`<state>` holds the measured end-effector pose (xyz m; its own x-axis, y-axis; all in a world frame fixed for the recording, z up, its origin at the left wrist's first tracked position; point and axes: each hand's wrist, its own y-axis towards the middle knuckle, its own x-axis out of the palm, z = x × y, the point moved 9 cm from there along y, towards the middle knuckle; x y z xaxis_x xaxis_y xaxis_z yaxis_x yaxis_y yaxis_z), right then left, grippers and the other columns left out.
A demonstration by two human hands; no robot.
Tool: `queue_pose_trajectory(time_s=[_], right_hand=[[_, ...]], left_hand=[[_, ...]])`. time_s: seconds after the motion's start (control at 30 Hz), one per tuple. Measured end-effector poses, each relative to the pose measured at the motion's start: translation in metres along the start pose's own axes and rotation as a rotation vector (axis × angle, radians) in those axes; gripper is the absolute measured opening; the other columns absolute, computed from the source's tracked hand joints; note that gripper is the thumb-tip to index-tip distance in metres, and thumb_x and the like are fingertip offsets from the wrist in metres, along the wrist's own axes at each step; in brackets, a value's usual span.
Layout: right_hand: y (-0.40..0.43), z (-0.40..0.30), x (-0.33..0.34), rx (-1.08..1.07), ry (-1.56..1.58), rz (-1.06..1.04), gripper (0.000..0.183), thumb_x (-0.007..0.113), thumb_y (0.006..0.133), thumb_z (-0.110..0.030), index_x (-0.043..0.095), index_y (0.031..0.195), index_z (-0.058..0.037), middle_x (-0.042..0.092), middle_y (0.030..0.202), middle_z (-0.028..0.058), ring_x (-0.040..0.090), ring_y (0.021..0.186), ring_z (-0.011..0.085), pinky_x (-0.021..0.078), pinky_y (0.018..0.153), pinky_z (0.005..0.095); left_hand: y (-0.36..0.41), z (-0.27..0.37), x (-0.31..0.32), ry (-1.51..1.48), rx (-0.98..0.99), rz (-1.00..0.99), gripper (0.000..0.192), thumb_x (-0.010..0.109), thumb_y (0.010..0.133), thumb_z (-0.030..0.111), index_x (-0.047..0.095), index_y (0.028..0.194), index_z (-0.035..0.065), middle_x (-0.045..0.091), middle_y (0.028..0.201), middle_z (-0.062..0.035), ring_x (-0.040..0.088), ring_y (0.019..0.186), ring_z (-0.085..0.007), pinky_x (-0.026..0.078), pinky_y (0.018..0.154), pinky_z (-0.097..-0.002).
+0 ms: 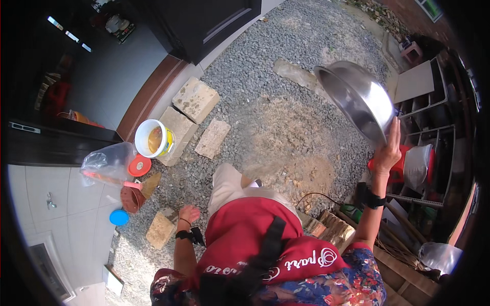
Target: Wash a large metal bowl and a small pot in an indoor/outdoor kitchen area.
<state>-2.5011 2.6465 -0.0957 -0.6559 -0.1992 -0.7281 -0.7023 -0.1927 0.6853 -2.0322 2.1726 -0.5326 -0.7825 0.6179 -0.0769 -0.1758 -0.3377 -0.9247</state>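
A large stainless steel basin (363,91) is tilted on its side at the upper right, its opening towards the lower left. My right hand (388,147) is at the basin's lower right edge, fingers extended against it; the thumb is hidden. My left hand (189,214) hangs beside my body at the lower left, its fingers apart and nothing in it. A red apron (252,229) covers my front. Left of centre, a white bucket (150,138) with yellowish contents stands on a stone block (176,132).
Near the doorway are more blocks (196,99), a red lid (139,165), a blue lid (119,217), a brown container (132,199) and a plastic bag (107,162). Metal shelving (432,130) stands at right, above split wood (337,227). Gravel (245,76) covers the ground.
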Motion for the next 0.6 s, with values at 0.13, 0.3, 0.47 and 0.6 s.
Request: queue_pose_trajectory(time_s=[0.13, 0.3, 0.47, 0.6], right_hand=[[-0.035, 0.004, 0.072, -0.049, -0.119, -0.247, 0.069, 0.048, 0.058, 0.005, 0.033, 0.123, -0.0151, 0.044, 0.116, 0.0153, 0.058, 0.073, 0.0274, 0.047, 0.054, 0.0326], [-0.046, 0.002, 0.087, -0.002, -0.066, -0.332, 0.068, 0.047, 0.059, 0.004, 0.033, 0.123, -0.0155, 0.043, 0.116, 0.0148, 0.057, 0.073, 0.0292, 0.0468, 0.056, 0.034], [-0.027, -0.021, 0.097, -0.037, -0.034, -0.316, 0.066, 0.047, 0.061, 0.001, 0.033, 0.123, -0.0159, 0.043, 0.118, 0.0128, 0.057, 0.073, 0.0296, 0.0466, 0.055, 0.0336], [-0.008, -0.052, 0.109, -0.072, -0.034, -0.296, 0.063, 0.049, 0.064, -0.002, 0.033, 0.123, -0.0159, 0.042, 0.118, 0.012, 0.057, 0.073, 0.0295, 0.0467, 0.055, 0.0334]], left_hand=[[-0.011, -0.031, -0.016, -0.099, -0.036, 0.025, 0.026, 0.05, 0.077, 0.018, 0.041, 0.097, 0.0036, 0.054, 0.086, -0.0197, 0.056, 0.074, -0.0313, 0.049, 0.059, -0.0406], [-0.01, -0.05, -0.022, -0.16, -0.083, 0.068, 0.027, 0.049, 0.076, 0.019, 0.04, 0.097, 0.0044, 0.053, 0.085, -0.0183, 0.056, 0.074, -0.0322, 0.048, 0.061, -0.0426], [-0.01, -0.026, -0.003, -0.13, -0.057, 0.052, 0.027, 0.047, 0.078, 0.02, 0.041, 0.098, 0.0037, 0.054, 0.087, -0.0178, 0.056, 0.075, -0.0313, 0.047, 0.063, -0.0417], [-0.007, 0.005, 0.004, -0.083, -0.042, 0.025, 0.027, 0.047, 0.079, 0.021, 0.041, 0.098, 0.0035, 0.054, 0.087, -0.0174, 0.056, 0.077, -0.0304, 0.047, 0.064, -0.0415]])
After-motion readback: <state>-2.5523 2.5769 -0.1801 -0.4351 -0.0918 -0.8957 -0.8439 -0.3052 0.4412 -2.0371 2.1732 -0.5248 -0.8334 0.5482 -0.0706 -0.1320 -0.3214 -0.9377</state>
